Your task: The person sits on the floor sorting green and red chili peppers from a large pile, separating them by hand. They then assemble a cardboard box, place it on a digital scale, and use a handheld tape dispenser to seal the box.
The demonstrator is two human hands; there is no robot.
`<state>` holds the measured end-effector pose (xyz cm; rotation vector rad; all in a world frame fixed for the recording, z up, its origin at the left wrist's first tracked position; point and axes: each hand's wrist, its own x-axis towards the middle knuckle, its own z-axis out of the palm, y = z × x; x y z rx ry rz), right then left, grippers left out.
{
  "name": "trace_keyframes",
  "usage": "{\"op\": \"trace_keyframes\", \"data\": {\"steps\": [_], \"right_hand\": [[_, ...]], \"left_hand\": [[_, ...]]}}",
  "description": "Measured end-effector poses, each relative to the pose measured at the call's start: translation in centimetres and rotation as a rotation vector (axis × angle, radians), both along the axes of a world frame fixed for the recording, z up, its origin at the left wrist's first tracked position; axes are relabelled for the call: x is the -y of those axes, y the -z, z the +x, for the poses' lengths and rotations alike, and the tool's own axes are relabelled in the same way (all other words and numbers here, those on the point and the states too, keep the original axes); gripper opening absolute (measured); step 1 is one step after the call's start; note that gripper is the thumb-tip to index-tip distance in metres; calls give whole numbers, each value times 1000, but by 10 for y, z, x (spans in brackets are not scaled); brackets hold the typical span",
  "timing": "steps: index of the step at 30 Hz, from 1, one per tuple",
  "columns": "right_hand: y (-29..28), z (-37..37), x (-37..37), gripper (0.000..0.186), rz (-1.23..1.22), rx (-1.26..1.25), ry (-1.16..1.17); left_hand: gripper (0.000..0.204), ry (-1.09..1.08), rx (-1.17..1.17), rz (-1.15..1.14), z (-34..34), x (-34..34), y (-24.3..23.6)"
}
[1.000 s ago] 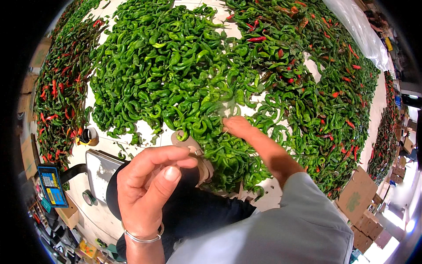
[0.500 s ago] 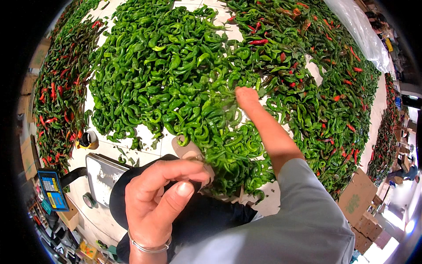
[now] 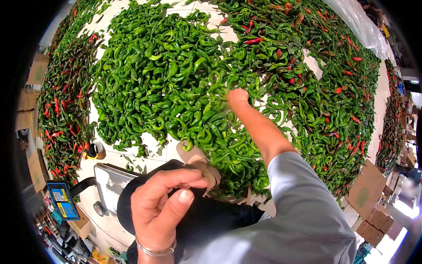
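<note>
Long curved green peppers (image 3: 154, 75) lie spread in a thick layer before me. My right hand (image 3: 238, 97) reaches among them with its fingers curled closed. Blurred green stems and peppers are just to its left, and its fingertips are hidden, so I cannot make out what it grips. Close in front of me is my left hand (image 3: 160, 200), a thin bracelet (image 3: 156, 251) around its wrist. Its fingers curl loosely, a gap separates thumb and forefinger, and nothing shows between them. Beneath my right forearm, more green peppers (image 3: 239, 165) form a denser heap.
Mixed red and dark green peppers (image 3: 66, 105) cover the floor at left and right. A scale platform (image 3: 110, 185) with a blue display (image 3: 63, 200) stands left, near a tape roll (image 3: 94, 151). Plastic sheeting (image 3: 358, 26) lies far right; a cardboard box (image 3: 367, 187) sits lower right.
My right hand has shifted slightly left and down over the peppers. The whole view has drifted a little, with the scale now further right and lower. My left hand keeps its loose curl.
</note>
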<state>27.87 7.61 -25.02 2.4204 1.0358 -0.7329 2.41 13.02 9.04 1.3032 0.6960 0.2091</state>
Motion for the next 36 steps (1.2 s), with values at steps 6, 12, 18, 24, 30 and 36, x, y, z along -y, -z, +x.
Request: {"op": "trace_keyframes", "data": {"steps": [6,12,18,24,30,36], "right_hand": [[-4,-1,43,20,259,-70,124],[-55,-3,140,36,904,-124,368],[-42,-97,339,48,60,-615,63],[-51,-82,264,26,360,-733,204],[-18,-32,70,26,450,53,98],[17,-2,60,11,688,6,265]], "left_hand": [[28,-41,140,40,-1,5,-4],[7,-342,766,-213,-56,-51,-38],[32,-443,333,-173,-68,-125,63],[25,-142,-349,-191,-46,-85,181],[32,324,-120,350,-30,-39,262],[36,584,-169,609,-38,-33,288]]}}
